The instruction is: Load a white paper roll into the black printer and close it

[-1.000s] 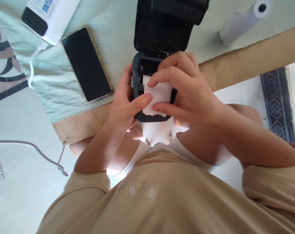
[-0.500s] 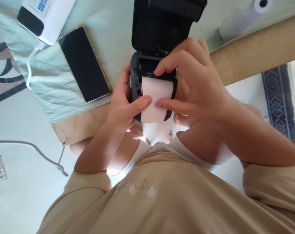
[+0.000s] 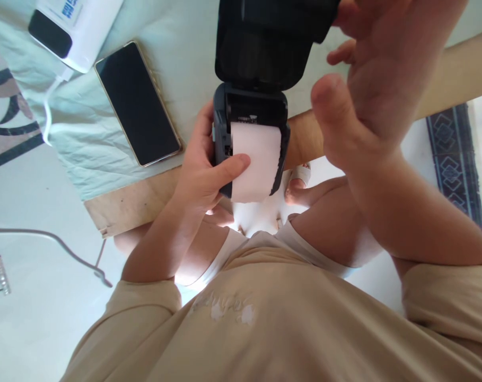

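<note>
My left hand is wrapped round the side of a small dark portable printer, thumb pressed on the white paper. This strip comes out of the printer's bay and hangs over its near edge, with a ragged right side. The black lid stands swung open at the far side. My right hand is raised to the right of the lid, palm showing and thumb spread. Its fingertips are near the lid's right edge, partly cut off by the frame; I cannot tell if they touch it.
A smartphone with a dark screen lies on the pale green cloth, left of the printer. Beyond it is a white device with a white cable. The table's bare wooden edge runs under my arms.
My right hand has left the paper and moved up and right to beside the lid, now covering the spot where a white paper roll stood. My left hand stays on the printer.
</note>
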Demonstrator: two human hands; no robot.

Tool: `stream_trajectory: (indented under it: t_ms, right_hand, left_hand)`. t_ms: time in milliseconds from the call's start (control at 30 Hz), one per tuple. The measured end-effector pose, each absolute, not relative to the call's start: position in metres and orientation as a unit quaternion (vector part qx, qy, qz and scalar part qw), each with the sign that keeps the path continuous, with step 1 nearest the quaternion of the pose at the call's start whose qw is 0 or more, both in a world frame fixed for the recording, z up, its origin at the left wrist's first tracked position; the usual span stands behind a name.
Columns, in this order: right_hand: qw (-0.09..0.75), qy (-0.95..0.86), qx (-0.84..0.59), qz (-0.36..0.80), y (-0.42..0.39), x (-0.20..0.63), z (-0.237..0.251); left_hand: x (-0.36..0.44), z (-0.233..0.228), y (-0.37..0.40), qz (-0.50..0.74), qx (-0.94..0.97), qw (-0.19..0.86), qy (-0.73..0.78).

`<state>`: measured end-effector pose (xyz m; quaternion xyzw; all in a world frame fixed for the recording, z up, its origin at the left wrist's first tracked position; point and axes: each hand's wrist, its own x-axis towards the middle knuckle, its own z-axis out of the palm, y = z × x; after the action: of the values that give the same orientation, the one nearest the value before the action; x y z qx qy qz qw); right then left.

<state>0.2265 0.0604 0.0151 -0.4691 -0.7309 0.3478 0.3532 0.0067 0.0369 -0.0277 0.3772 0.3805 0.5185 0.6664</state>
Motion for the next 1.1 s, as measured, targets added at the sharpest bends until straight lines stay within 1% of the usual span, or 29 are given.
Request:
stream_trajectory:
  t_ms: [67, 100, 133, 167, 233, 333, 400, 467, 567, 633, 733, 800, 967, 1100]
  right_hand:
    - [0.457, -0.725, -0.453, 0.246, 0.062, 0.224, 0.013]
    - [0.49, -0.731, -0.429, 0.201, 0.063, 0.223, 0.011]
    - [0.5, -0.748, -0.403, 0.168, 0.064, 0.222, 0.01]
    - [0.496, -0.767, -0.38, 0.147, 0.065, 0.222, 0.008]
    - [0.457, -0.806, -0.346, 0.146, 0.066, 0.222, 0.006]
    - [0.401, -0.842, -0.333, 0.141, 0.067, 0.222, 0.004]
    - [0.382, -0.853, -0.328, 0.135, 0.066, 0.221, 0.004]
    - [0.39, -0.848, -0.327, 0.148, 0.066, 0.22, 0.004]
    - [0.393, -0.82, -0.36, 0.208, 0.066, 0.22, 0.005]
    - [0.38, -0.798, -0.381, 0.269, 0.067, 0.221, 0.005]
    - [0.35, -0.779, -0.363, 0.374, 0.069, 0.221, 0.001]
    - [0.329, -0.769, -0.354, 0.417, 0.07, 0.22, -0.001]
    - [0.299, -0.749, -0.376, 0.456, 0.069, 0.219, -0.001]
    - [0.279, -0.752, -0.393, 0.45, 0.072, 0.218, 0.002]
  left_hand:
    - [0.008, -0.024, 0.036, 0.509, 0.37, 0.671, 0.391]
    - [0.008, -0.022, 0.035, 0.503, 0.365, 0.675, 0.398]
    - [0.009, -0.021, 0.035, 0.502, 0.36, 0.676, 0.402]
    - [0.009, -0.02, 0.034, 0.503, 0.356, 0.676, 0.404]
    - [0.01, -0.022, 0.034, 0.509, 0.354, 0.676, 0.398]
    - [0.009, -0.029, 0.037, 0.522, 0.377, 0.675, 0.359]
    - [0.008, -0.034, 0.04, 0.527, 0.392, 0.674, 0.337]
    - [0.008, -0.037, 0.041, 0.525, 0.395, 0.676, 0.333]
    - [0.008, -0.036, 0.039, 0.524, 0.401, 0.671, 0.338]
    - [0.009, -0.034, 0.037, 0.521, 0.409, 0.667, 0.342]
    - [0.01, -0.029, 0.033, 0.511, 0.412, 0.674, 0.338]
    - [0.01, -0.026, 0.03, 0.507, 0.404, 0.682, 0.339]
    - [0.012, -0.022, 0.029, 0.492, 0.382, 0.685, 0.378]
    - [0.011, -0.022, 0.031, 0.501, 0.375, 0.688, 0.367]
